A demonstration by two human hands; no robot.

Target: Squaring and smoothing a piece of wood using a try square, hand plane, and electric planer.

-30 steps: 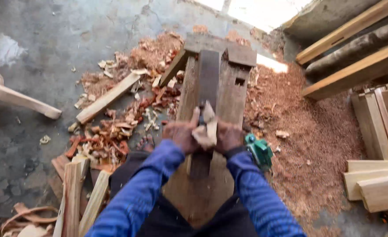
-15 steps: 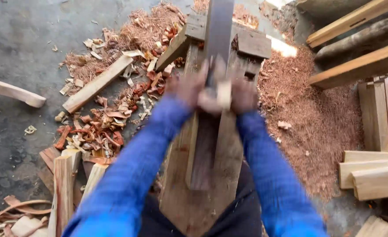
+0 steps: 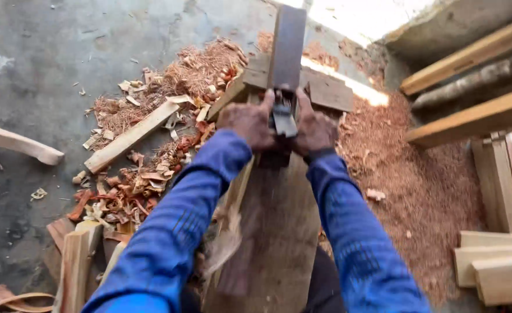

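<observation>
Floor: grey concrete (image 3: 47, 64), strewn with shavings (image 3: 134, 185) toward 9 o'clock and a bed of reddish sawdust (image 3: 429, 185) toward 3 o'clock
Surroundings: pale timber lengths (image 3: 476, 64) stacked at 2 o'clock, cut blocks (image 3: 499, 266) at 4 o'clock
Left hand (image 3: 249, 123): fingers wrapped tight on the hand plane (image 3: 283, 119)
Right hand (image 3: 315, 128): clamped on the plane's other side
Plane: at 12 o'clock, seated on a dark narrow board (image 3: 288, 46)
Base: broad plank (image 3: 279, 232) under both arms
Risk: blur hides the sole, so perhaps a catch in the grain could jerk the plane off the narrow edge, knuckles striking wood
</observation>
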